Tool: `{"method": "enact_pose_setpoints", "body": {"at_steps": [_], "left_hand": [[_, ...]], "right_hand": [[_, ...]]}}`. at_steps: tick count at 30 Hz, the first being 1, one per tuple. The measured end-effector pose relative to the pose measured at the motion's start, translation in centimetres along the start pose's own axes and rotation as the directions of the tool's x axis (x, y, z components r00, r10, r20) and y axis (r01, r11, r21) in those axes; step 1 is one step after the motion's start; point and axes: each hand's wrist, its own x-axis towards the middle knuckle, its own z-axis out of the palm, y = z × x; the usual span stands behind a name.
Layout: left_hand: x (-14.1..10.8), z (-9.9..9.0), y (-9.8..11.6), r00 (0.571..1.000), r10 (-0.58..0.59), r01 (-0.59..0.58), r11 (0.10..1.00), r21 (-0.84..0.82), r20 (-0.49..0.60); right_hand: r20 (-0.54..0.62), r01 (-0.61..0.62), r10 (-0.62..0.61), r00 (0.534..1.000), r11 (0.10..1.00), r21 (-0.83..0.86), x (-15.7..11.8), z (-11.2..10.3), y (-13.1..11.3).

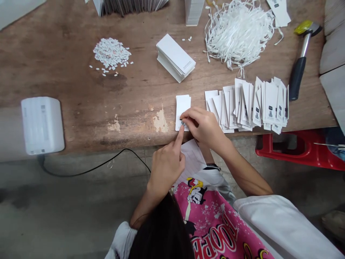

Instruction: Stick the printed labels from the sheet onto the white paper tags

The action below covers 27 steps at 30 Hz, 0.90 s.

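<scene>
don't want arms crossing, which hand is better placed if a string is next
Right, I'd judge: the right hand is nearer the strings, which lie ahead and to its right. The left hand is farther off and might have to reach across the right.

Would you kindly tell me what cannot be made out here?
All in the head view:
Whatever the right hand may pinch: covered by its fingers.
Lower right of the front cards: hidden behind the right hand.
Print on the card row: too small to read.
Far card block: cut off by the upper edge.
</scene>
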Motion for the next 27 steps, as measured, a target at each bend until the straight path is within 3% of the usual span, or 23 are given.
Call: {"method": "enact_pose_setpoints", "body": {"at_steps": [5,8,11,14,19,24,27], "left_hand": [[0.2,0.0,-0.1,1.0,0.023,-0.023,1.0,0.003,-0.004],[0.0,0.1,-0.4,0.999,0.03,-0.031,0.998,-0.059,-0.012],[-0.8,0.2,-0.6,1.0,-0.018,0.013,0.973,-0.229,-0.022],[-2.0,0.3,-0.9,0.998,-0.046,0.029,0.928,-0.372,-0.037],[-3.0,0.8,-1.5,0.994,-0.086,0.049,0.907,-0.419,-0.069],[-2.8,0.9,-1.5,0.994,-0.088,0.05,0.907,-0.419,-0.072],[-2.7,0.8,-1.5,0.995,-0.068,0.032,0.903,-0.428,-0.067]], "right_hand": [[-0.069,0.067,-0.082,0.994,0.978,-0.198,-1.3,-0.3,0.1],[0.008,0.168,-0.176,0.984,0.93,-0.326,-2.3,-0.1,-0.2],[0.083,0.241,-0.228,0.97,0.87,-0.43,-3.1,0.2,-0.3],[0.067,0.254,-0.253,0.965,0.844,-0.472,-3.3,0.3,-0.2],[0.036,0.247,-0.257,0.966,0.87,-0.427,-2.8,-0.4,-0.6],[-0.091,0.289,-0.349,0.933,0.875,-0.39,-3.2,-1.9,-0.8],[-0.261,0.222,-0.315,0.912,0.917,-0.332,-4.5,-3.5,-0.4]]}}
